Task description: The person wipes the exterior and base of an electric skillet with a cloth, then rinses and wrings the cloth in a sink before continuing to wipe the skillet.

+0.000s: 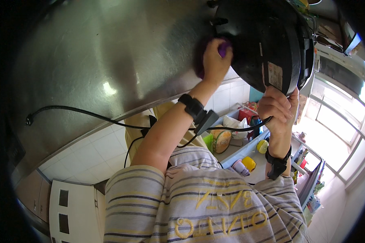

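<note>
A black round electric cooker (255,39) is tilted up, with its underside, short feet and a pale label showing. My left hand (216,60) grips a bunched purple cloth (223,50) close beside the cooker's underside; hand and cloth are slightly blurred. My right hand (276,106) holds the lower edge of the cooker, fingers curled around it. A black power cord (88,113) runs from near my right hand, passes beneath my left forearm and reaches a plug (29,120) on the metal countertop.
The stainless steel countertop (109,60) spans the upper left, its front edge close to my body. Below at right stand a grey-blue shelf unit (255,144) with packages, a green-yellow ball and cups, and another rack. A white door lies lower left; bright windows are at the right.
</note>
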The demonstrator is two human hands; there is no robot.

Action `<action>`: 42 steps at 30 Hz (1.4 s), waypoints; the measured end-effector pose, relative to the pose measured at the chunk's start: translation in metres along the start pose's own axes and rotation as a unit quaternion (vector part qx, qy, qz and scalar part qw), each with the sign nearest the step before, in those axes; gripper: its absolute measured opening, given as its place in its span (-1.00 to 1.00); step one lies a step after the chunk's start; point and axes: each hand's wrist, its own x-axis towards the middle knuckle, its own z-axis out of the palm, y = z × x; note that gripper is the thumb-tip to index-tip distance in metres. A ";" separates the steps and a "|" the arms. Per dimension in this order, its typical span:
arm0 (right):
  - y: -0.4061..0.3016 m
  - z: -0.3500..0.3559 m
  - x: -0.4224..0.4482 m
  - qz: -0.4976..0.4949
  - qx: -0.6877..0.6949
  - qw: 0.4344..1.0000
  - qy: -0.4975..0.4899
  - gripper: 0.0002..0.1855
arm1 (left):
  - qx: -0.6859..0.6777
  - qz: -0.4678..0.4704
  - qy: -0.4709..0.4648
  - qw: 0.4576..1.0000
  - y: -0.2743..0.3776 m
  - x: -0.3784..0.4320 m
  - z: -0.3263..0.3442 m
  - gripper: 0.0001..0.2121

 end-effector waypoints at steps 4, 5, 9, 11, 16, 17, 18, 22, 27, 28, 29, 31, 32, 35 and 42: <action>-0.001 0.002 -0.001 -0.012 -0.005 1.000 0.002 -0.56 | -0.018 0.043 -0.051 0.998 0.028 -0.034 -0.005 -0.81; -0.001 0.002 -0.002 -0.016 -0.007 1.000 0.006 -0.58 | -0.020 0.048 -0.062 0.997 0.037 -0.040 -0.007 -0.81; 0.002 0.004 0.003 -0.016 -0.003 1.000 0.003 -0.60 | -0.114 0.008 -0.130 0.985 0.068 -0.074 -0.012 -0.76; 0.001 0.002 0.002 -0.022 -0.003 1.000 -0.010 -0.62 | -0.143 0.032 -0.143 0.979 0.079 -0.084 -0.012 -0.77; 0.003 0.004 -0.005 -0.036 0.026 0.999 0.023 -0.63 | -0.111 -0.027 -0.150 0.982 0.049 -0.078 -0.005 -0.77; 0.004 0.004 -0.006 -0.039 0.038 0.998 0.025 -0.63 | -0.080 -0.015 -0.121 0.989 0.037 -0.076 -0.003 -0.77; 0.004 0.004 -0.008 -0.041 0.038 0.998 0.025 -0.63 | -0.073 -0.033 -0.115 0.990 0.032 -0.075 -0.004 -0.76; 0.007 0.006 -0.011 -0.034 0.058 0.998 0.018 -0.48 | -0.075 -0.101 -0.112 0.986 0.020 -0.067 -0.015 -0.76; 0.010 0.013 -0.009 -0.005 0.074 0.997 0.004 -0.59 | -0.057 -0.137 -0.130 0.980 0.028 -0.057 -0.051 -0.77; 0.010 0.015 -0.007 0.006 0.088 0.996 0.000 -0.53 | -0.060 -0.143 -0.146 0.977 0.031 -0.053 -0.063 -0.77; 0.011 0.018 -0.006 0.018 0.101 0.995 -0.003 -0.45 | -0.063 -0.149 -0.162 0.973 0.035 -0.047 -0.075 -0.76; 0.015 0.022 -0.002 0.024 0.109 0.994 -0.011 -0.35 | -0.071 -0.221 -0.192 0.954 0.047 -0.032 -0.102 -0.74; 0.016 0.023 -0.001 0.028 0.117 0.993 -0.016 -0.24 | -0.057 -0.245 -0.176 0.952 0.068 -0.022 -0.115 -0.74; 0.020 0.024 -0.001 0.026 0.117 0.993 -0.021 -0.13 | -0.041 -0.115 -0.055 0.991 0.058 0.012 -0.143 -0.74; 0.015 0.024 -0.003 0.020 0.107 0.994 -0.015 -0.18 | -0.107 -0.112 0.015 0.988 0.079 0.068 -0.178 -0.74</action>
